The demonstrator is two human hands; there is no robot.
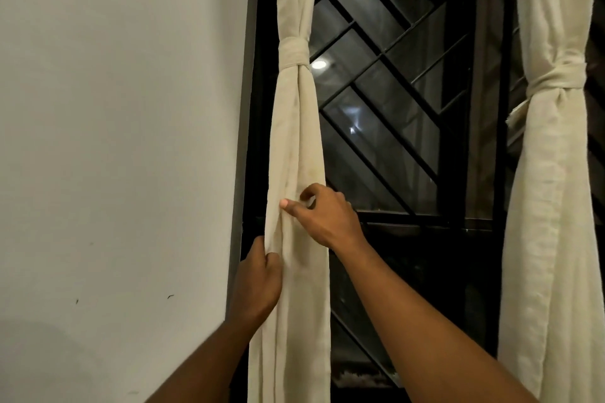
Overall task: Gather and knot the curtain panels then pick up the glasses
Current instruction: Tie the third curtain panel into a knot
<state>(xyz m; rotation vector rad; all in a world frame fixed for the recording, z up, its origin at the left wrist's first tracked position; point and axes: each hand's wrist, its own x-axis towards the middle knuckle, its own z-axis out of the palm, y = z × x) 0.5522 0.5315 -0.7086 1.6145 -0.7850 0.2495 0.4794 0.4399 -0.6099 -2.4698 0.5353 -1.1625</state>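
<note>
On the left, a plain white wall [114, 141]; beside it, a dark window with black diagonal metal grille [393, 82]. Against the window's left edge, a cream fabric curtain panel [294, 141], knotted; well apart at right, a second knotted cream curtain panel [553, 206]. Below the left knot, left hand [258, 281] curled round the panel's outer edge, right hand [324, 216] pinching a fold between thumb and forefinger.

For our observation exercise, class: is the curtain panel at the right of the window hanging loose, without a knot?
No, the right curtain panel is cinched by a knot round its middle.
</note>
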